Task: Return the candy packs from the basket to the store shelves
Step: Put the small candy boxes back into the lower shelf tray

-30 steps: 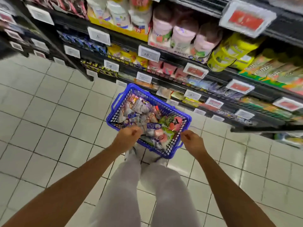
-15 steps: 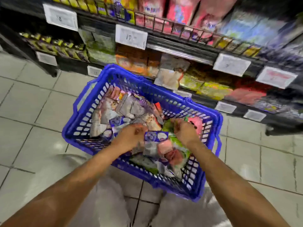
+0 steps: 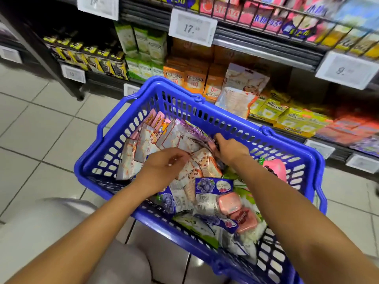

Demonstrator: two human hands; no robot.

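**Readable print on the shelves**

On the upper shelf edge, at about twelve o'clock from the basket, a white price tag (image 3: 192,27) reads "17." with smaller digits too blurred to make out. Far out at two o'clock, another price tag (image 3: 346,70) shows "9." and nothing more is legible. At about three o'clock, the yellow boxes (image 3: 274,108) carry the brand name "Ricola". Print on the orange boxes and the packs in the basket is too blurred to read.
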